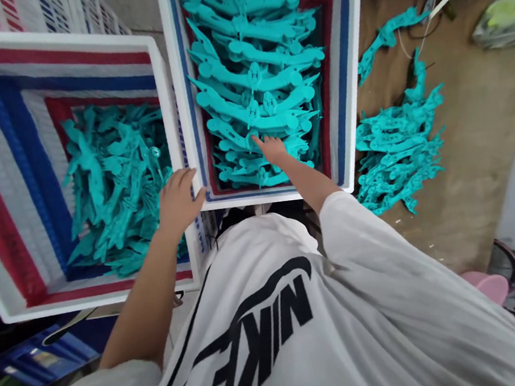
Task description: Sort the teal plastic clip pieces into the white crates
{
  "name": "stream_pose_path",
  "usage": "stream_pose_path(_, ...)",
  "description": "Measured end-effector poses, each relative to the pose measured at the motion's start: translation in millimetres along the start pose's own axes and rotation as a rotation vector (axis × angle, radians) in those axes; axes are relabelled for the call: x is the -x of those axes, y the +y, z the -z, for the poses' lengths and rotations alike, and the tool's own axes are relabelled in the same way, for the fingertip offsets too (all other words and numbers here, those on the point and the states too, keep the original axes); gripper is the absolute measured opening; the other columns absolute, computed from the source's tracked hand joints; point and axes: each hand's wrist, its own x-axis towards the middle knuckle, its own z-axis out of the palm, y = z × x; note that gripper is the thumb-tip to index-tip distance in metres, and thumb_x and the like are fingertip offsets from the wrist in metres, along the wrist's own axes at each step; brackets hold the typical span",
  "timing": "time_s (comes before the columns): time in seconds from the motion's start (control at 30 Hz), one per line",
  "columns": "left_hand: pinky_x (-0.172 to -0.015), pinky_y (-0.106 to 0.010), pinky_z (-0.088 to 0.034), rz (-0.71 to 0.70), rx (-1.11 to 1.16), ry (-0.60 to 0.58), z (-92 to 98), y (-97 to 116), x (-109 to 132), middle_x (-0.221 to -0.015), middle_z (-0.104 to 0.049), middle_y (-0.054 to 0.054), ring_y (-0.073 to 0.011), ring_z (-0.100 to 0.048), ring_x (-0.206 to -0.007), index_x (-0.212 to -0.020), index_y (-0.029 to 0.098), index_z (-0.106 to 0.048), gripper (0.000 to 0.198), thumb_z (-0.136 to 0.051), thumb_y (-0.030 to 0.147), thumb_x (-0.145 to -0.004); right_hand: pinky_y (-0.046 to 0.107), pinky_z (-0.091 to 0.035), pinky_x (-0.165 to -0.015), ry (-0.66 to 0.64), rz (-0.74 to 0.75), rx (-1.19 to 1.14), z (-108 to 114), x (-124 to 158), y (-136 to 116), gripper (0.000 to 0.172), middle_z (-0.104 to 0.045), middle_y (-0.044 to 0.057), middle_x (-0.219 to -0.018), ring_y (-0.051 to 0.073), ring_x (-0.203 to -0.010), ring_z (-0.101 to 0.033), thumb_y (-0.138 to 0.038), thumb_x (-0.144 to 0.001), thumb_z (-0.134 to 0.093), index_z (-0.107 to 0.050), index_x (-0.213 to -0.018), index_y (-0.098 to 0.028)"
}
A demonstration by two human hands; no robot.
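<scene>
Lightly, the right hand [272,149] rests curled fingertips on stiff, light teal plastic parts [256,75], best gripped at their narrow middles; the left hand [178,201] spreads beside a crate rim [174,72].

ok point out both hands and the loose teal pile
right hand [271,148], head view, back of hand
left hand [177,202], head view, back of hand
loose teal pile [397,155], head view, middle of pile

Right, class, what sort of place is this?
Probably a plastics workshop: white plastic crates hold masses of identical teal moulded parts, with a further heap on the brown floor.
</scene>
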Motion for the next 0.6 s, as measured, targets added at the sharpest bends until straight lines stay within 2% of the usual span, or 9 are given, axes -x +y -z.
stream_pose_path(0.07,-0.145,-0.065,-0.033,-0.094,-0.029,-0.023,0.5,16,-14,-0.186,-0.052,-0.02,-0.044,-0.039,-0.178,-0.18,0.02,-0.053,0.079,-0.062,0.05,-0.107,0.052,-0.051,-0.109,-0.014,0.076,0.016,21,25,7,0.093,-0.069,0.027,-0.159,0.042,-0.132,-0.068,-0.015,-0.099,-0.057,-0.035,-0.19,-0.022)
stream_pose_path(0.13,-0.146,-0.069,-0.027,-0.184,-0.057,-0.047,1.6,31,-28,-0.192,-0.041,-0.022,-0.0459,-0.027,-0.183,-0.185,0.017,-0.044,0.088,-0.063,0.049,-0.106,0.049,-0.053,-0.104,0.025,0.158,0.028,48,64,18,0.091,-0.078,0.023,-0.146,0.04,-0.123,-0.071,-0.019,-0.098,-0.06,-0.042,-0.187,-0.024)
stream_pose_path(0.23,-0.147,-0.071,-0.017,-0.351,-0.045,-0.097,-2.3,52,-47,-0.195,-0.035,-0.021,-0.0459,-0.02,-0.185,-0.187,0.017,-0.042,0.089,-0.065,0.044,-0.105,0.055,-0.05,-0.111,0.139,0.288,0.072,92,133,40,0.079,-0.085,0.016,-0.124,0.039,-0.123,-0.071,-0.024,-0.096,-0.064,-0.062,-0.176,-0.028)
stream_pose_path(0.3,-0.147,-0.068,-0.023,-0.425,0.026,-0.175,-11.0,68,-55,-0.191,-0.044,-0.021,-0.0466,-0.032,-0.181,-0.184,0.017,-0.049,0.085,-0.065,0.043,-0.104,0.066,-0.044,-0.122,0.294,0.313,0.083,114,176,52,0.071,-0.085,0.014,-0.125,0.042,-0.135,-0.068,-0.028,-0.098,-0.065,-0.069,-0.169,-0.033)
stream_pose_path(0.37,-0.141,-0.063,-0.04,-0.427,0.184,-0.312,-24.7,85,-59,-0.178,-0.061,-0.021,-0.0473,-0.054,-0.167,-0.175,0.016,-0.061,0.082,-0.07,0.048,-0.1,0.078,-0.035,-0.131,0.519,0.246,0.047,122,208,57,0.064,-0.081,0.012,-0.144,0.046,-0.154,-0.059,-0.036,-0.106,-0.062,-0.069,-0.17,-0.039)
stream_pose_path(0.43,-0.132,-0.059,-0.053,-0.362,0.435,-0.43,-41.0,105,-55,-0.164,-0.072,-0.021,-0.0454,-0.068,-0.151,-0.168,0.016,-0.066,0.085,-0.076,0.06,-0.096,0.085,-0.029,-0.135,0.732,0.139,-0.044,112,228,51,0.064,-0.067,0.011,-0.17,0.051,-0.171,-0.042,-0.053,-0.113,-0.059,-0.062,-0.176,-0.041)
stream_pose_path(0.47,-0.13,-0.058,-0.055,-0.318,0.586,-0.454,-49.0,116,-49,-0.161,-0.074,-0.02,-0.0434,-0.07,-0.148,-0.168,0.017,-0.065,0.088,-0.075,0.066,-0.095,0.086,-0.029,-0.137,0.796,0.103,-0.11,100,234,43,0.071,-0.057,0.011,-0.18,0.053,-0.176,-0.034,-0.064,-0.113,-0.06,-0.057,-0.179,-0.04)
stream_pose_path(0.53,-0.132,-0.057,-0.055,-0.23,0.875,-0.445,-62.5,139,-34,-0.162,-0.074,-0.016,-0.0388,-0.068,-0.152,-0.173,0.022,-0.058,0.091,-0.065,0.078,-0.102,0.082,-0.033,-0.14,0.806,0.117,-0.273,66,240,19,0.095,-0.042,0.014,-0.19,0.053,-0.181,-0.027,-0.082,-0.105,-0.066,-0.047,-0.186,-0.036)
stream_pose_path(0.6,-0.137,-0.055,-0.05,-0.171,1.05,-0.415,-70.9,159,-19,-0.167,-0.07,-0.014,-0.0348,-0.061,-0.161,-0.177,0.028,-0.052,0.086,-0.048,0.082,-0.11,0.074,-0.039,-0.143,0.709,0.204,-0.45,29,239,-8,0.11,-0.04,0.018,-0.192,0.049,-0.18,-0.033,-0.09,-0.099,-0.07,-0.041,-0.188,-0.031)
